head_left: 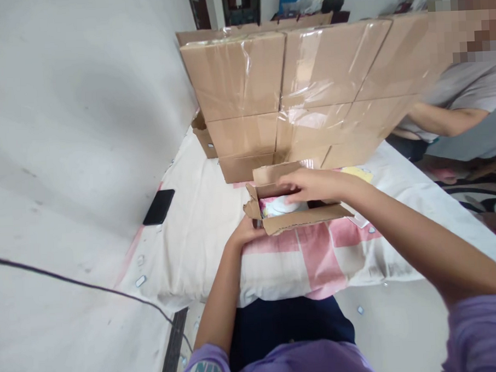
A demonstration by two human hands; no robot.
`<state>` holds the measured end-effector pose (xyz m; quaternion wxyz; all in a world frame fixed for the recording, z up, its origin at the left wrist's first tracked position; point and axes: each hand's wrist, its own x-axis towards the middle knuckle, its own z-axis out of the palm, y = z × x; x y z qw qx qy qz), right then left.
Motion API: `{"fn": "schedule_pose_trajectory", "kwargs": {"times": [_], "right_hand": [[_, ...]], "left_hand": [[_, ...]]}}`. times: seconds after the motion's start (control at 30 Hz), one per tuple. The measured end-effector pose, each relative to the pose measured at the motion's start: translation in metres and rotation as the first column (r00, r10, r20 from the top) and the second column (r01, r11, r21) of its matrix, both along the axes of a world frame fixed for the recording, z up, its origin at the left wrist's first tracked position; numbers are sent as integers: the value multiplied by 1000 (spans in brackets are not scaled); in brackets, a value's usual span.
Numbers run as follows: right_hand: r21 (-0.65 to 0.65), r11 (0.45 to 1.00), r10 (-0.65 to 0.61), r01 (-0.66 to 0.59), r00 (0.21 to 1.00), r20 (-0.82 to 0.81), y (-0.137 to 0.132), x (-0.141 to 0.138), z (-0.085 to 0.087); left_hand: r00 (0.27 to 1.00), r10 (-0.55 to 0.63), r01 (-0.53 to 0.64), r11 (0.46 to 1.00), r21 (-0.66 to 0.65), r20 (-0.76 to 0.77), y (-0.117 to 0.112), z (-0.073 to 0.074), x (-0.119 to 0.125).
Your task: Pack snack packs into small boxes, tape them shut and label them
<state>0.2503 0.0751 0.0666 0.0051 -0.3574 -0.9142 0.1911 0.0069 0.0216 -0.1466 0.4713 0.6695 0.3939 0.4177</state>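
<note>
A small open cardboard box [301, 221] sits on the cloth-covered surface in front of me, its flaps raised and torn at the left. Inside it lies a white item [279, 206] with pink and yellow print; its kind is not clear. My left hand [249, 231] holds the box at its lower left corner, fingers partly hidden beneath and behind it. Over the opening, my right hand [303, 184] reaches in from the right. Its fingers are stretched and slightly blurred, apart from the thumb, which rests on or just above the white item.
Behind the box stands a wall of taped cardboard boxes [309, 73]. A black phone-like slab [159, 207] lies at the left on the pink and white cloth [208, 209]. Another open carton [203, 136] is at the back left. Another person's arm [446, 120] shows at right. A black cable [79, 282] crosses the left side.
</note>
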Motion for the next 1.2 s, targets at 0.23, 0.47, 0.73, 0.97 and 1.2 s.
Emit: {"fn": "schedule_pose_trajectory", "kwargs": {"times": [0.23, 0.47, 0.73, 0.97, 1.2], "right_hand": [[29, 847, -431, 532, 717, -548, -32, 82, -41], [-338, 800, -589, 495, 544, -598, -26, 87, -110], [-237, 818, -533, 525, 534, -657, -26, 73, -142], [47, 809, -510, 587, 738, -442, -21, 70, -127], [-54, 864, -443, 500, 706, -552, -22, 78, -114]], "left_hand": [[992, 124, -118, 919, 376, 7, -12, 13, 9], [959, 280, -210, 804, 557, -41, -12, 25, 15], [891, 442, -418, 716, 559, 100, -11, 27, 26], [763, 557, -631, 751, 195, 328, -7, 43, 42], [812, 575, -575, 758, 308, 101, 4, 72, 33]]}}
